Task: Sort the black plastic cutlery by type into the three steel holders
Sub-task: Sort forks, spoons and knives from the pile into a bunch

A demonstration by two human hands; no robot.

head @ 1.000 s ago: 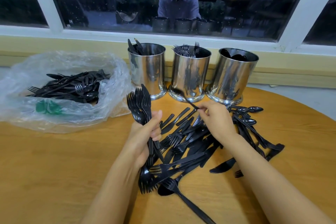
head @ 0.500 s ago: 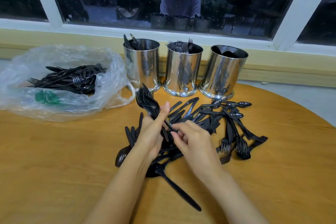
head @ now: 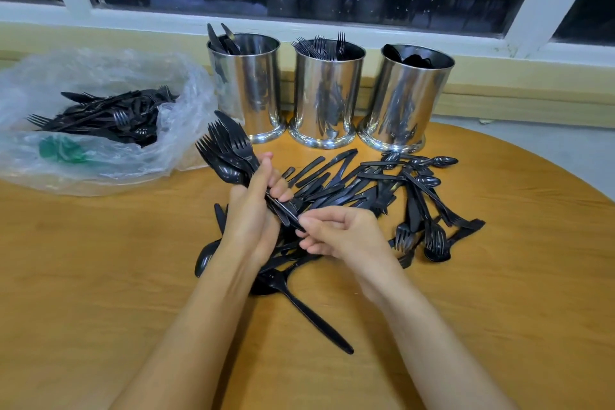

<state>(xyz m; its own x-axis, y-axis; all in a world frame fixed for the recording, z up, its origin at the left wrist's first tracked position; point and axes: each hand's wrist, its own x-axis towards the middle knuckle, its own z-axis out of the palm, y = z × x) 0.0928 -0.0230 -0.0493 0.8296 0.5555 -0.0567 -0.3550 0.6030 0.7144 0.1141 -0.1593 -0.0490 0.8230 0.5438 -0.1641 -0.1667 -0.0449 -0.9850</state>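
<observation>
Three steel holders stand in a row at the back of the worktop (head: 100, 276). The left holder (head: 245, 90) has knives, the middle holder (head: 327, 93) has forks with tines up, and the right holder (head: 406, 96) has spoons. A clear plastic bag (head: 109, 73) at the left holds more black cutlery. The left hand (head: 253, 213) grips a bundle of forks (head: 229, 150) above the loose pile (head: 366, 183). The right hand (head: 346, 235) pinches the bundle's handle ends with curled fingers.

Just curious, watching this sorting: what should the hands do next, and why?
Probably carry the bundle of forks to the middle holder. The left hand grips it, the right hand pinches its handle ends, and that holder already shows fork tines.
</observation>
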